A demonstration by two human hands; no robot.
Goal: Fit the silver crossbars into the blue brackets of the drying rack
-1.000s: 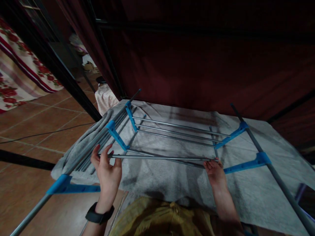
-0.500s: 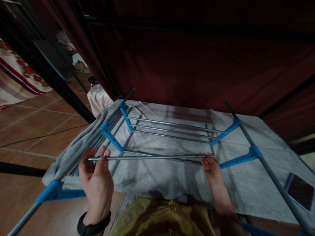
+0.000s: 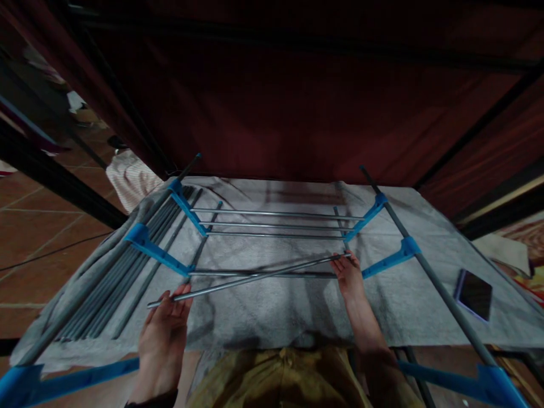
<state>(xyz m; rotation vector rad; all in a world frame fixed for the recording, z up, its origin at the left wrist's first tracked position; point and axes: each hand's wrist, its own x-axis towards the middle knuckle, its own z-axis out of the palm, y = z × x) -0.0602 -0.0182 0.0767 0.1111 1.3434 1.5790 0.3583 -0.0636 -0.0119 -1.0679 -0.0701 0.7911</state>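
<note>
A thin grey metal rod (image 3: pixel 250 279) runs slantwise between my hands, its left end lower and nearer to me. My left hand (image 3: pixel 164 334) pinches the rod's left end with fingers closed on it. My right hand (image 3: pixel 349 276) holds the right end beside a blue plastic bracket (image 3: pixel 389 259). The rod crosses over a partly built drying rack (image 3: pixel 272 224) with grey rods set between blue brackets. The rack lies over a grey cloth (image 3: pixel 272 306) on the floor.
Several loose grey rods (image 3: pixel 114 283) lie bundled on the cloth at the left. A dark phone (image 3: pixel 474 293) rests on the cloth at the right. A dark red fabric wall (image 3: pixel 276 102) stands behind. Terracotta floor tiles (image 3: pixel 38 243) are at the left.
My left hand pulled its end of the rod back toward me and down, so the rod now slants. The view swung to the right, bringing the phone into sight.
</note>
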